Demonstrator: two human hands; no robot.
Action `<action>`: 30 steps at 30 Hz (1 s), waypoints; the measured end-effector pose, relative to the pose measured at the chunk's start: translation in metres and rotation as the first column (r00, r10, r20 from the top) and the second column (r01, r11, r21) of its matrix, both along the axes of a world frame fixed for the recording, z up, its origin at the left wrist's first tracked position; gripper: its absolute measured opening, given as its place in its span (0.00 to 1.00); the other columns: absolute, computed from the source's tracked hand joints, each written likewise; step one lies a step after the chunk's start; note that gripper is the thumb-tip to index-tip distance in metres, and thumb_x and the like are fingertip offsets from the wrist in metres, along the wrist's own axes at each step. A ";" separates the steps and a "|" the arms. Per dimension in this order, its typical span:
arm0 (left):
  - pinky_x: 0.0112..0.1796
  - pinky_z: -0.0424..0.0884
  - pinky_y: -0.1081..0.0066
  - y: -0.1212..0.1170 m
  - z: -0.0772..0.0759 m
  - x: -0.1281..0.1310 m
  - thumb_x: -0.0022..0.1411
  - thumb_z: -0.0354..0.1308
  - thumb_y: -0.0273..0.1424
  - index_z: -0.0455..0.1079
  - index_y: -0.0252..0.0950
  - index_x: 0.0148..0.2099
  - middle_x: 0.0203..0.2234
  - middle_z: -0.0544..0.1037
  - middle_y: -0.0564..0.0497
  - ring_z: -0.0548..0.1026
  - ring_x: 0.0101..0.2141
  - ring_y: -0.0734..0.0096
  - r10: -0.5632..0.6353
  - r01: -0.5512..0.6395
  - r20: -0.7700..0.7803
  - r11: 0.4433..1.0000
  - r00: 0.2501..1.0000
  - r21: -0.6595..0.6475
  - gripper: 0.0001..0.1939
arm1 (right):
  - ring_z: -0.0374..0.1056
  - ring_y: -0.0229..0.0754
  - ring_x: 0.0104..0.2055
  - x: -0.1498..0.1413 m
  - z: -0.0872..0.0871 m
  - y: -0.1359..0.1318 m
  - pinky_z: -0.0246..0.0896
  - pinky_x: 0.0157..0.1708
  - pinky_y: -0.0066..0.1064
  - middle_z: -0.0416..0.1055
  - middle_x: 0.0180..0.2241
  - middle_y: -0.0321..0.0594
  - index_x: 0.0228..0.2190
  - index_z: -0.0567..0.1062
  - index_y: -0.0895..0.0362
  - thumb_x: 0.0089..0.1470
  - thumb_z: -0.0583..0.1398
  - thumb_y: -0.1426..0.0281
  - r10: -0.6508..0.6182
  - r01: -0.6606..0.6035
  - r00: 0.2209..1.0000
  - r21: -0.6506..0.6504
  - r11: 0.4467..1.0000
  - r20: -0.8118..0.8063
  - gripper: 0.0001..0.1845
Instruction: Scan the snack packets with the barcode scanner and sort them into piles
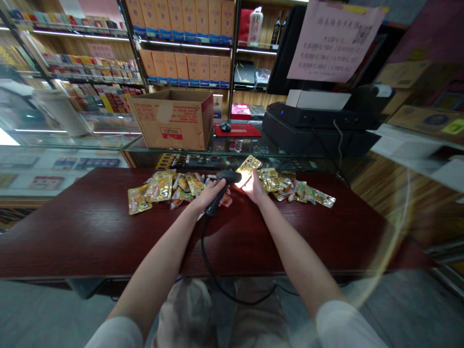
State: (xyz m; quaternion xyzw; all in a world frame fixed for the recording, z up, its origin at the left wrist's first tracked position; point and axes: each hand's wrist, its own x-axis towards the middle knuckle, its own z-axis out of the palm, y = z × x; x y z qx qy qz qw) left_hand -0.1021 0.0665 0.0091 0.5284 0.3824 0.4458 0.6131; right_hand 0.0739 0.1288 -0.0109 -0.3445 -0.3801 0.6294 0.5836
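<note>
My left hand (210,192) is wrapped round the handle of a black barcode scanner (229,177), whose cable drops over the table's front edge. The scanner's head faces right, and bright light falls on a gold foil snack packet (250,166). That packet is gripped by its lower part in my right hand (256,188), tilted up just beside the scanner. To the left lies a pile of gold and clear snack packets (159,187). Another pile of similar packets (275,181) spreads to the right of my right hand.
The dark red wooden table (232,241) runs up to a glass counter. On the counter stand an open cardboard box (174,121), a mouse (225,127) on a red pad, and black till equipment (319,125). Stocked shelves (184,43) rise behind.
</note>
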 end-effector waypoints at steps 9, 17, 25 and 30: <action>0.15 0.64 0.76 0.009 -0.004 -0.005 0.59 0.59 0.51 0.68 0.33 0.37 0.29 0.78 0.48 0.68 0.15 0.79 0.093 -0.092 0.013 0.994 0.996 -0.058 0.23 | 0.71 0.47 0.44 0.016 -0.001 0.013 0.68 0.44 0.39 0.75 0.39 0.42 0.45 0.69 0.53 0.58 0.53 0.57 -0.279 0.226 0.858 0.171 0.959 0.432 0.18; 0.15 0.62 0.77 0.015 0.005 -0.032 0.60 0.56 0.54 0.70 0.32 0.34 0.15 0.69 0.54 0.66 0.13 0.78 0.252 -0.248 0.009 0.958 0.968 -0.145 0.26 | 0.67 0.57 0.48 0.087 0.020 0.000 0.58 0.47 0.43 0.69 0.48 0.60 0.61 0.56 0.63 0.58 0.52 0.73 -0.434 0.443 -0.024 0.399 0.803 0.900 0.30; 0.17 0.62 0.75 0.019 0.010 -0.060 0.59 0.57 0.54 0.73 0.30 0.38 0.14 0.70 0.52 0.66 0.14 0.75 0.464 -0.466 -0.055 0.884 0.884 -0.028 0.29 | 0.60 0.60 0.54 0.081 0.008 -0.005 0.49 0.52 0.51 0.68 0.51 0.59 0.48 0.74 0.61 0.60 0.53 0.67 -0.409 0.227 -0.281 0.474 0.851 0.868 0.18; 0.16 0.60 0.76 0.020 0.009 -0.058 0.61 0.55 0.53 0.72 0.31 0.35 0.13 0.69 0.53 0.65 0.13 0.77 0.491 -0.495 -0.089 0.868 0.867 -0.033 0.27 | 0.58 0.61 0.55 0.063 0.003 -0.005 0.45 0.53 0.52 0.69 0.51 0.62 0.48 0.74 0.64 0.60 0.54 0.65 -0.420 0.189 -0.354 0.504 0.843 0.836 0.21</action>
